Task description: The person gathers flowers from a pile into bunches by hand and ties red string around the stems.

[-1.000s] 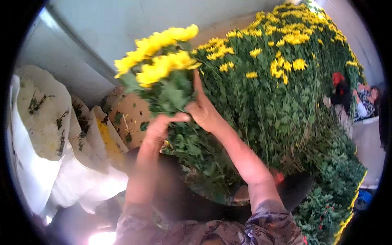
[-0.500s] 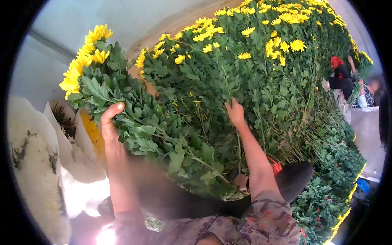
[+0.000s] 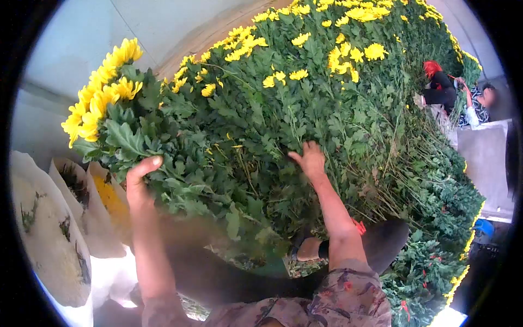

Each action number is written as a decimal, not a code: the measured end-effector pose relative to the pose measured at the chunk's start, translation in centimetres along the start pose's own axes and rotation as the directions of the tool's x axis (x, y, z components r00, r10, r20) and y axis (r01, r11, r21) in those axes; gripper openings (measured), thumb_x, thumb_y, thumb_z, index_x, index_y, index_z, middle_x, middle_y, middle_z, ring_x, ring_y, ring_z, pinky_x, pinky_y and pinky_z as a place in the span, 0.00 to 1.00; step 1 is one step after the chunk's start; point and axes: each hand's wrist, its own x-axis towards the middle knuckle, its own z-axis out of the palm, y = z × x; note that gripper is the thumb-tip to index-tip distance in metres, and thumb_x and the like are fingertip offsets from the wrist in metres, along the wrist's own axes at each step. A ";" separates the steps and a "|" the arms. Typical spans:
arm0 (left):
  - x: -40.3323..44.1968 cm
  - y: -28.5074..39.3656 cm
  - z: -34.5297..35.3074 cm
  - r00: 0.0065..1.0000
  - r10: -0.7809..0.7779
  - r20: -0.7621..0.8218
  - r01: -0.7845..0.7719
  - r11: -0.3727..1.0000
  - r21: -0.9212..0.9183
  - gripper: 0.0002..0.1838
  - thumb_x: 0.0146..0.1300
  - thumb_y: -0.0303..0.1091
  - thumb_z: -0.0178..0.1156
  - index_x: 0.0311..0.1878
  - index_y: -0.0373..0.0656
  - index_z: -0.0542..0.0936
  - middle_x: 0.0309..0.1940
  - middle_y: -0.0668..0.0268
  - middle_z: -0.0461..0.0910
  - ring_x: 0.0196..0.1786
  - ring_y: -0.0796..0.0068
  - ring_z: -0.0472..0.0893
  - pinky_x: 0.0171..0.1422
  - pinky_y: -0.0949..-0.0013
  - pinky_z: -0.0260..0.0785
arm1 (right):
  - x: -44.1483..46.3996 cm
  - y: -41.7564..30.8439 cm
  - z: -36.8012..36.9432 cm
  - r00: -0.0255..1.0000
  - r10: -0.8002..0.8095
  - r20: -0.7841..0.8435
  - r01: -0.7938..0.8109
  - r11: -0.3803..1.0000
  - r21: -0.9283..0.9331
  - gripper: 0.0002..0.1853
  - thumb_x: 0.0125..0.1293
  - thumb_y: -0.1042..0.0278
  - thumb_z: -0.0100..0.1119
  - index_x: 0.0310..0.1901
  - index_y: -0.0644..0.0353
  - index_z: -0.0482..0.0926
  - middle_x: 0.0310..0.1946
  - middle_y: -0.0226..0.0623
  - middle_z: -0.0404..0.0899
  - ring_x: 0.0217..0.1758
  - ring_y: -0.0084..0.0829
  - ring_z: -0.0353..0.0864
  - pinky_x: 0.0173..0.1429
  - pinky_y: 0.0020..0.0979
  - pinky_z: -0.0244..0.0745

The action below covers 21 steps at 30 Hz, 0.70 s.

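Note:
My left hand [image 3: 143, 180] is wrapped round a bunch of yellow chrysanthemums [image 3: 122, 128], its thumb across the leaves. The blooms of this bunch point up and left, and its leafy stems trail down to the right. My right hand [image 3: 310, 159] touches the big pile of chrysanthemums [image 3: 327, 114] near its middle. Its thumb stands apart from the fingers, which reach into the green leaves. No stem shows in that hand, though the fingertips are partly among the leaves.
White wrapped bags [image 3: 52, 234] stand at the left, one with yellow material inside. Another person [image 3: 476, 106] sits at the far right, handling stems. A blue object [image 3: 482, 228] lies by the right edge. Red ties [image 3: 404, 308] show among the lower right bundles. My bent leg [image 3: 381, 245] crosses below.
My right hand held an upright stem before and now lies open among the leaves, with that stem no longer in it. The left hand keeps its bunch. The view has shifted slightly.

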 end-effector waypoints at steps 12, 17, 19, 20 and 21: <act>1.9 -0.8 3.4 0.998 -0.010 0.069 0.004 0.996 0.085 0.30 0.40 0.29 0.62 0.53 0.37 0.74 0.41 0.60 0.80 0.42 0.61 0.80 0.50 0.58 0.77 | 17.3 9.0 -4.5 0.940 0.238 0.243 -0.300 0.916 0.264 0.25 0.66 0.59 0.55 0.61 0.60 0.64 0.55 0.51 0.68 0.60 0.53 0.65 0.62 0.49 0.62; 1.9 -1.0 4.1 0.996 -0.087 0.034 0.084 0.993 0.088 0.27 0.39 0.30 0.64 0.49 0.36 0.76 0.39 0.61 0.80 0.41 0.63 0.80 0.49 0.61 0.76 | 14.6 7.7 -5.2 0.981 0.174 -0.080 -0.134 0.923 0.361 0.26 0.64 0.59 0.56 0.61 0.60 0.66 0.48 0.56 0.75 0.52 0.56 0.73 0.59 0.46 0.68; 2.1 -1.6 3.6 0.999 -0.042 0.009 0.041 0.991 0.125 0.22 0.39 0.29 0.64 0.43 0.37 0.79 0.38 0.62 0.81 0.41 0.65 0.80 0.50 0.63 0.75 | 14.0 6.1 -4.8 0.949 0.164 0.268 -0.252 0.906 0.340 0.25 0.62 0.63 0.58 0.60 0.60 0.67 0.54 0.54 0.74 0.56 0.52 0.74 0.60 0.43 0.69; 2.1 -1.6 3.3 1.000 -0.021 -0.006 0.022 0.989 0.149 0.20 0.39 0.29 0.65 0.41 0.37 0.80 0.37 0.62 0.81 0.41 0.66 0.80 0.50 0.64 0.74 | 13.7 5.6 -4.7 0.951 0.156 0.268 -0.247 0.905 0.346 0.25 0.62 0.63 0.58 0.60 0.60 0.67 0.54 0.54 0.74 0.56 0.52 0.74 0.60 0.43 0.69; 2.0 -1.4 3.2 1.000 -0.022 -0.013 0.024 0.988 0.154 0.20 0.39 0.29 0.65 0.41 0.37 0.80 0.37 0.62 0.81 0.41 0.66 0.80 0.50 0.64 0.74 | 12.9 5.0 -5.0 0.978 0.189 0.089 -0.208 0.904 0.374 0.24 0.62 0.66 0.57 0.60 0.59 0.68 0.53 0.52 0.75 0.55 0.51 0.74 0.59 0.43 0.69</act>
